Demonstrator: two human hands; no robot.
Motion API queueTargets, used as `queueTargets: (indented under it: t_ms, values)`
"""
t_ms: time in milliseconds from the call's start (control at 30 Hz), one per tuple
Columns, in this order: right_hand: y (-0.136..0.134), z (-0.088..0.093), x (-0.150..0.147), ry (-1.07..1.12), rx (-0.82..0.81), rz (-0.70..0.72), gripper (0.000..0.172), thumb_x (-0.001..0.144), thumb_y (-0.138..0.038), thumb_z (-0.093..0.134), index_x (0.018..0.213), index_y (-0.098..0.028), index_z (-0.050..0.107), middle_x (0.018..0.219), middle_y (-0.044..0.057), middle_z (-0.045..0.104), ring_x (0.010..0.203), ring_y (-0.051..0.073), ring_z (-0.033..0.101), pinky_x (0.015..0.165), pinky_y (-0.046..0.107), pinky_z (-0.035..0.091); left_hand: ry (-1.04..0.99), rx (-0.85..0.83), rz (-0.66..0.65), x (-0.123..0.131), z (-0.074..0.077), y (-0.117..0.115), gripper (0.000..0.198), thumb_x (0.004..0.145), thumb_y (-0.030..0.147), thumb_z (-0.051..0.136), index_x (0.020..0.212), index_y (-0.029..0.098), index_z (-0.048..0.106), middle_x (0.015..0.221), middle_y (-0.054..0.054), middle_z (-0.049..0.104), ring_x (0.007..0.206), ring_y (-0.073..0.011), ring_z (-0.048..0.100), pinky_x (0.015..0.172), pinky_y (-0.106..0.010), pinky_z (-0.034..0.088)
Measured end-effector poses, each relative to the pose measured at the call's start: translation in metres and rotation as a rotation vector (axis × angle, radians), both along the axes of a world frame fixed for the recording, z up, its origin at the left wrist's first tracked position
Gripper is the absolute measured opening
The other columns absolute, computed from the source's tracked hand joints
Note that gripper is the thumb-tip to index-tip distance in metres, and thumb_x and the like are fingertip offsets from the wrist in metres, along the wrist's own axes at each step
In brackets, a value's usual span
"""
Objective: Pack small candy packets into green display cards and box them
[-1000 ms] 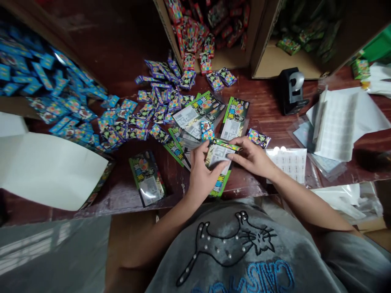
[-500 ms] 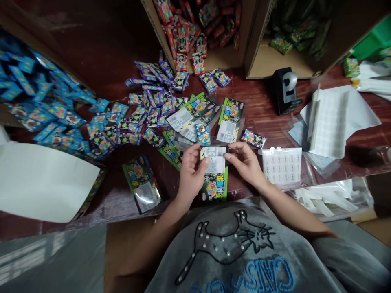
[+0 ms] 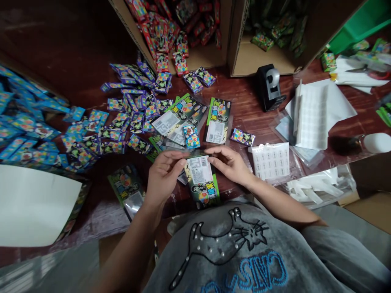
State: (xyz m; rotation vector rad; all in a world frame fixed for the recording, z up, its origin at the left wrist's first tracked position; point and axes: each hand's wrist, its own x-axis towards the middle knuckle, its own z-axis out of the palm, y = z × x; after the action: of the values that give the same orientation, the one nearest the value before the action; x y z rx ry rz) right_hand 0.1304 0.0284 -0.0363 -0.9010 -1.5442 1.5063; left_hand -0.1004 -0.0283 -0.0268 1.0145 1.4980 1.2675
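Note:
A flat printed candy pouch, black and green with a white label, lies in front of my body. My left hand pinches its far left corner between thumb and fingers. At the far right corner my right hand pinches it too. Just beyond my fingertips a small blue candy packet rests on more flat pouches. Another such pouch lies to the right of these, and a purple candy packet is beyond my right hand. What the held pouch contains, if anything, I cannot make out.
Purple packets and blue packets are heaped at left. Cardboard boxes hold red packets and green packets. A tape dispenser, a sticker sheet and stacked paper are at right. A white sheet lies near left.
My hands hold the pouch's far edge as before, and the pouch now sits more tilted. My left hand has spread a little away from it. The whole view has shifted slightly.

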Motion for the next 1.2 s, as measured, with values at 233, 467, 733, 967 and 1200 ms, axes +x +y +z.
queueTargets:
  t_ms: [233, 467, 733, 967, 1200]
  values:
    - [0.014, 0.011, 0.012, -0.094, -0.148, 0.1, 0.019, 0.089, -0.044, 0.081, 0.094, -0.025, 0.083, 0.104, 0.002, 0.083, 0.096, 0.019, 0.076, 0.095, 0.039, 0.06, 0.151, -0.045, -0.24, -0.001, 0.016, 0.01, 0.031, 0.085, 0.051, 0.083, 0.091, 0.021, 0.081, 0.109, -0.01, 0.083, 0.105, -0.0247, 0.077, 0.1, -0.04, 0.059]
    - [0.028, 0.022, 0.0, -0.089, -0.302, 0.077, 0.032, 0.075, -0.047, 0.092, 0.084, -0.02, 0.078, 0.082, 0.0, 0.078, 0.073, 0.013, 0.067, 0.078, 0.03, 0.056, 0.063, -0.145, -0.153, 0.001, 0.026, 0.021, 0.025, 0.078, 0.043, 0.088, 0.085, 0.02, 0.08, 0.09, -0.006, 0.083, 0.085, -0.0203, 0.076, 0.084, -0.033, 0.06]
    - [0.025, 0.024, 0.02, -0.106, -0.19, 0.22, 0.03, 0.09, -0.053, 0.08, 0.091, -0.023, 0.082, 0.097, 0.003, 0.084, 0.09, 0.018, 0.076, 0.091, 0.037, 0.06, 0.068, -0.084, -0.33, -0.005, 0.022, 0.017, 0.025, 0.076, 0.042, 0.091, 0.085, 0.022, 0.079, 0.104, -0.007, 0.084, 0.099, -0.0212, 0.078, 0.093, -0.035, 0.062]
    - [0.049, 0.056, 0.134, -0.506, 0.45, 0.173, 0.029, 0.103, -0.04, 0.067, 0.127, -0.028, 0.077, 0.137, 0.009, 0.073, 0.128, 0.027, 0.067, 0.113, 0.052, 0.051, 0.084, -0.004, -0.582, 0.063, 0.017, 0.061, 0.016, 0.082, 0.035, 0.085, 0.082, 0.022, 0.076, 0.098, -0.007, 0.083, 0.09, -0.0198, 0.079, 0.086, -0.034, 0.064]
    - [0.108, 0.038, 0.218, -0.825, 0.499, 0.411, 0.033, 0.095, -0.038, 0.07, 0.126, -0.029, 0.078, 0.124, 0.007, 0.079, 0.113, 0.027, 0.069, 0.107, 0.046, 0.05, 0.037, -0.011, -1.063, 0.169, -0.005, 0.09, 0.005, 0.087, 0.026, 0.076, 0.086, 0.022, 0.076, 0.126, -0.014, 0.08, 0.114, -0.0257, 0.078, 0.099, -0.045, 0.061]
